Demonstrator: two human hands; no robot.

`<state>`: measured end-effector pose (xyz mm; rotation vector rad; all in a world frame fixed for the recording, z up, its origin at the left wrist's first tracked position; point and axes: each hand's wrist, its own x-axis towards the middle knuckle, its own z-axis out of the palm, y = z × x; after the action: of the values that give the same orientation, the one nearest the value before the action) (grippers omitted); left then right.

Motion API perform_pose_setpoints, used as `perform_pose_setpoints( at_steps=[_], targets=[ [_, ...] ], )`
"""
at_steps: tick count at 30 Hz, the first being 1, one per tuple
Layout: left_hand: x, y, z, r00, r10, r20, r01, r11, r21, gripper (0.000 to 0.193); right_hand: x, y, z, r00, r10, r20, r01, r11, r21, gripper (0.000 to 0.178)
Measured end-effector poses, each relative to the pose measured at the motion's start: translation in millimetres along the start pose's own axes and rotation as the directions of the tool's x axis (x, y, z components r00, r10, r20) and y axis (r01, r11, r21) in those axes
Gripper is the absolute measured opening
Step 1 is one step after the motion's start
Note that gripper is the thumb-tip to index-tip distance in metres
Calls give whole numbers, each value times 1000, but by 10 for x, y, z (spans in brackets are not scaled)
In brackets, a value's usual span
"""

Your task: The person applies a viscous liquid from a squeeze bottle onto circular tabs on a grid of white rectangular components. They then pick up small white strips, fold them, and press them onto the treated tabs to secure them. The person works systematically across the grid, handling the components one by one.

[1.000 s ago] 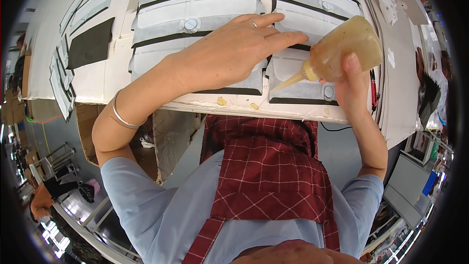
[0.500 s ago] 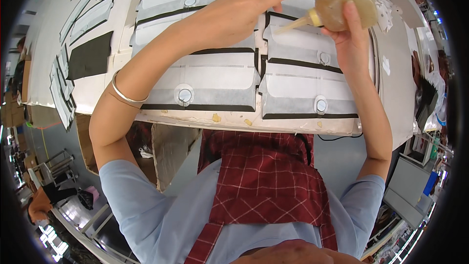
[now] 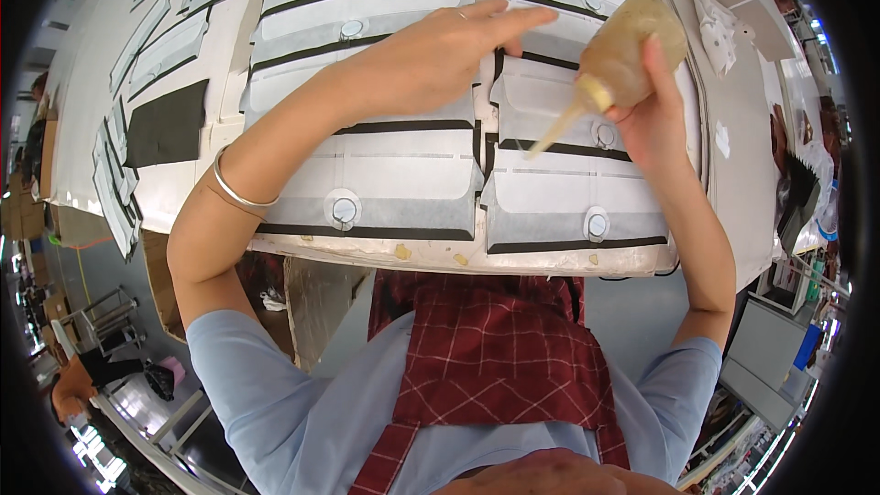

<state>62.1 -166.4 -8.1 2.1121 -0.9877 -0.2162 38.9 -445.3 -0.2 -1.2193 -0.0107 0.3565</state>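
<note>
Amber plastic bottle (image 3: 634,37) is gripped by right hand (image 3: 649,124); pale tapered nozzle (image 3: 557,130), toward seven o'clock, should be steadied; left hand (image 3: 449,55) is open.

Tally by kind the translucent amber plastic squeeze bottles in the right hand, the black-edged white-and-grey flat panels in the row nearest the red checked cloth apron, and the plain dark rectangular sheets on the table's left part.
Translucent amber plastic squeeze bottle, right hand: 1
Black-edged white-and-grey flat panels, nearest row: 2
Plain dark rectangular sheet: 1
Total: 4
</note>
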Motion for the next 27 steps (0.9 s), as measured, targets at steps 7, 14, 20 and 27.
perform_pose_setpoints(
  at_steps=[7, 14, 20, 27],
  targets=[
    [396, -350, -311, 998, 52, -43, -48, 996, 80, 77, 561, -93, -58, 939, -305, -159, 279, 946, -166, 45],
    [488, -476, -125, 995, -31, -99, 47, 986, 159, 81, 910, 47, -35, 935, -309, -174, 275, 941, -198, 46],
    [482, -500, -125, 995, -23, -100, 37, 990, 137, 80, 830, 25, -16, 958, -263, -116, 229, 941, -248, 46],
    [491, -411, -193, 989, -143, -44, 143, 990, -5, 88, 698, -63, -70, 987, -132, -96, 131, 991, -13, 50]
  ],
)
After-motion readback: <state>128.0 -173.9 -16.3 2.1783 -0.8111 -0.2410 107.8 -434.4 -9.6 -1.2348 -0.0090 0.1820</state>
